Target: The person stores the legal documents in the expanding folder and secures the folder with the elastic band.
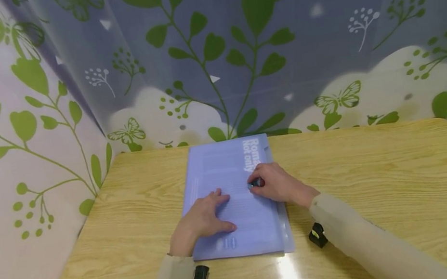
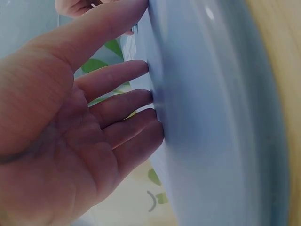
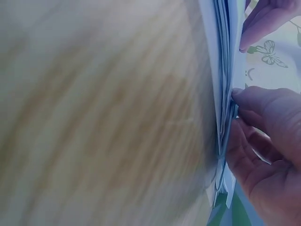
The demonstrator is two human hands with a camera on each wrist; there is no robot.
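A translucent blue-violet plastic document folder [image 1: 240, 215] lies on the table, with white lettering on its cover. My left hand [image 1: 203, 218] rests on the cover, fingers spread and fingertips touching the plastic, as the left wrist view also shows. Near the right edge, my right hand [image 1: 276, 182] pinches a small dark piece with a bluish end [image 1: 254, 184] between thumb and fingers; its kind is too small to tell. In the right wrist view, several layers [image 3: 223, 70] show along the folder's side, and the right fingers [image 3: 244, 141] are against that side.
The wood-grain table [image 1: 369, 170] extends on both sides of the folder. Behind it hangs a leaf and butterfly patterned curtain [image 1: 305, 48]. Dark wrist devices [image 1: 201, 274] are strapped at both sleeves.
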